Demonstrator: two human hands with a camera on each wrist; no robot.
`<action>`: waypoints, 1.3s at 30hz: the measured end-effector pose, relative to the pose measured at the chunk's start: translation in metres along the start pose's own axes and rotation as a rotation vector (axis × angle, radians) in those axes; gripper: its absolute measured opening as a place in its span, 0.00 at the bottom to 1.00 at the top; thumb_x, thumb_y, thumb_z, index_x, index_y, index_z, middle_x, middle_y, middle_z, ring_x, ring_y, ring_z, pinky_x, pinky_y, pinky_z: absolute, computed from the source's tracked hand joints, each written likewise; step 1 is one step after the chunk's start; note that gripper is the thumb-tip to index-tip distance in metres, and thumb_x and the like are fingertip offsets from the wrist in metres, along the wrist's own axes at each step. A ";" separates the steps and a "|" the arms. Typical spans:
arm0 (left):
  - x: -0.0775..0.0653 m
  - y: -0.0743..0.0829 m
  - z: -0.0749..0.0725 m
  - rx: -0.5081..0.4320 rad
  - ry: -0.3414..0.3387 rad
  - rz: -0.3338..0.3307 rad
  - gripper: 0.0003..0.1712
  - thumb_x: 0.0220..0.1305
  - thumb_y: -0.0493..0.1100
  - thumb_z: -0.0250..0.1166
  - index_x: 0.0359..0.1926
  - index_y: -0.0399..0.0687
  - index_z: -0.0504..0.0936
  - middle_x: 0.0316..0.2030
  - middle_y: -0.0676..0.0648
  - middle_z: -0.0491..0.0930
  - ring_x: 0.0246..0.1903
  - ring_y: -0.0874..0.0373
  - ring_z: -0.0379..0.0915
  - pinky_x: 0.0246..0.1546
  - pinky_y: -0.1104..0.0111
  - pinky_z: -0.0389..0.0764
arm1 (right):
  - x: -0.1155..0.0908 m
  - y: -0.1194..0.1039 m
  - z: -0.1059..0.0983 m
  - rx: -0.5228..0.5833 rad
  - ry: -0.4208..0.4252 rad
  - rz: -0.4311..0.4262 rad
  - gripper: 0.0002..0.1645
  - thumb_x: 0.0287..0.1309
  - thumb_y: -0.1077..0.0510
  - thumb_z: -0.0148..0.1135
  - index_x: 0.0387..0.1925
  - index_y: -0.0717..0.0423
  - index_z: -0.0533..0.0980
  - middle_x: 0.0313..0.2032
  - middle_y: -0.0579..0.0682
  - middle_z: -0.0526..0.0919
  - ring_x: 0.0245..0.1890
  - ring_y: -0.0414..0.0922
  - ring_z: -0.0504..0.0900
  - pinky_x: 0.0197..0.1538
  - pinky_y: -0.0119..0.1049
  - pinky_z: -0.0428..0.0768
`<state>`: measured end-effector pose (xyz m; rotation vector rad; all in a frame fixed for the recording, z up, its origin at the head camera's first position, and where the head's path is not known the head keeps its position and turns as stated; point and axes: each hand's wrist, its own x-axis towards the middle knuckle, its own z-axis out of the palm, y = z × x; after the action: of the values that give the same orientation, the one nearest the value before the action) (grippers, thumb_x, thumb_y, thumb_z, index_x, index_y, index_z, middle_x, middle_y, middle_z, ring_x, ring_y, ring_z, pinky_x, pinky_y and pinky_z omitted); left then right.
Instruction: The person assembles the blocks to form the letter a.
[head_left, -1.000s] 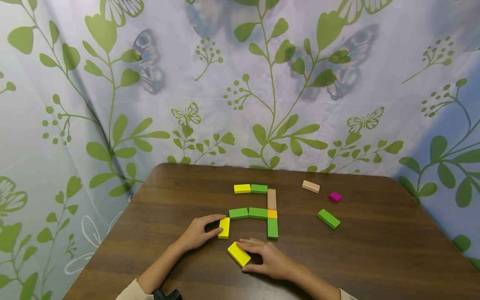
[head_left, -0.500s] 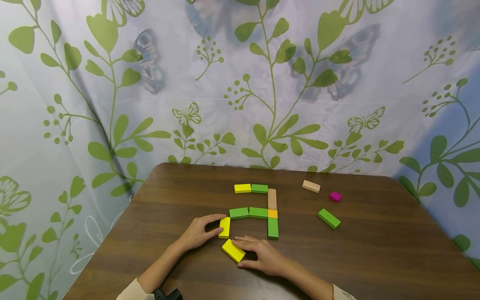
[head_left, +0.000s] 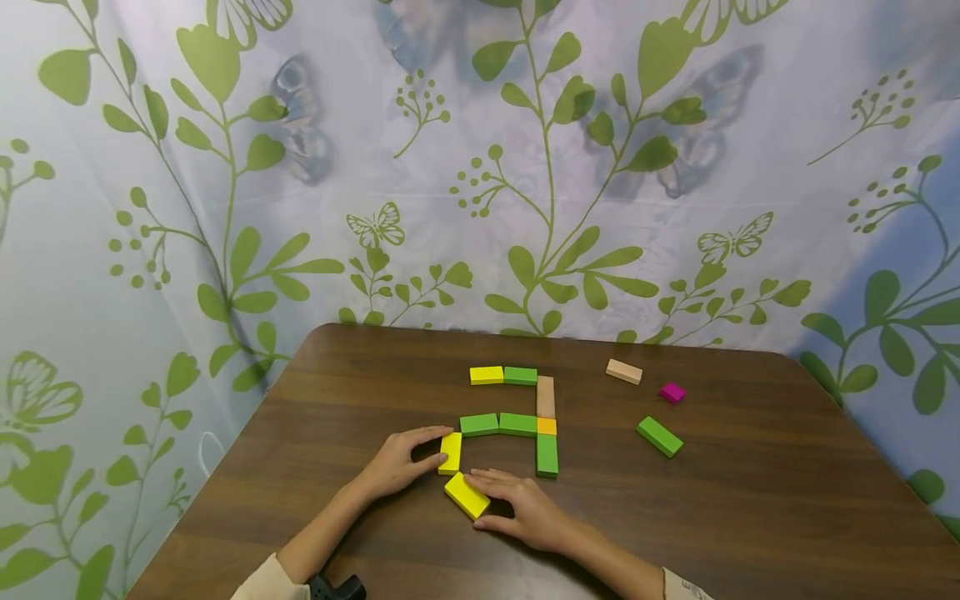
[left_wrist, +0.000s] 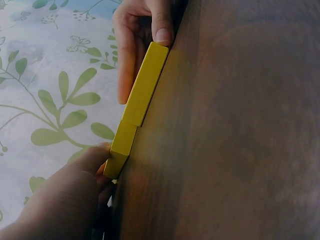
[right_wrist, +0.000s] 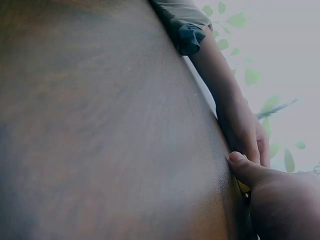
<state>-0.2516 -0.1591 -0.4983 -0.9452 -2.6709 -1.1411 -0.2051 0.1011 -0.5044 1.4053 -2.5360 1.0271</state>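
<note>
My left hand (head_left: pixel 397 465) holds an upright-lying yellow block (head_left: pixel 452 452) between thumb and fingers, flat on the table. Just nearer to me, my right hand (head_left: pixel 525 512) grips a second yellow block (head_left: pixel 465 495) by its ends, slanted. In the left wrist view the slanted block (left_wrist: pixel 145 85) appears to meet the left-hand block (left_wrist: pixel 120 152) end to end. Beyond the hands, two green blocks (head_left: pixel 479 425) form a row that runs to a small orange block (head_left: pixel 547 427). Below that stands a green block (head_left: pixel 547 456). In the right wrist view only a yellow sliver shows behind the fingers.
A plain wooden block (head_left: pixel 545 397) continues up from the orange one to a green block (head_left: pixel 521 376) and a yellow block (head_left: pixel 487 375). Loose at the right lie a wooden block (head_left: pixel 624 372), a magenta block (head_left: pixel 672 393) and a green block (head_left: pixel 660 437) on the brown table (head_left: pixel 750 500).
My right hand has slid its yellow block left and away from me, up to the near end of the other yellow block. The left hand has stayed in place.
</note>
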 end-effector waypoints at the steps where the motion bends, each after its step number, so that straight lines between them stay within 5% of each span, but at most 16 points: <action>1: 0.000 0.000 0.000 0.000 0.000 0.001 0.26 0.64 0.54 0.58 0.59 0.49 0.74 0.56 0.52 0.74 0.56 0.56 0.68 0.54 0.55 0.69 | 0.000 0.000 0.000 -0.006 0.000 -0.003 0.34 0.58 0.46 0.59 0.63 0.55 0.67 0.60 0.53 0.70 0.58 0.51 0.70 0.55 0.46 0.71; 26: 0.001 0.000 -0.001 -0.002 -0.002 0.007 0.26 0.63 0.54 0.58 0.59 0.50 0.74 0.55 0.53 0.74 0.56 0.57 0.68 0.54 0.56 0.69 | 0.000 -0.002 -0.001 -0.006 -0.031 0.016 0.35 0.60 0.46 0.58 0.65 0.54 0.64 0.62 0.52 0.68 0.61 0.48 0.67 0.56 0.46 0.70; 39: 0.000 0.001 0.000 0.008 0.009 0.020 0.25 0.64 0.53 0.58 0.59 0.49 0.74 0.55 0.53 0.74 0.56 0.57 0.69 0.54 0.55 0.70 | -0.010 -0.009 -0.011 0.001 0.044 -0.012 0.36 0.58 0.48 0.61 0.64 0.56 0.65 0.60 0.55 0.69 0.60 0.47 0.68 0.55 0.46 0.72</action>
<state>-0.2513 -0.1589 -0.4977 -0.9606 -2.6511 -1.1268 -0.1951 0.1116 -0.4950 1.3804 -2.4931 1.0455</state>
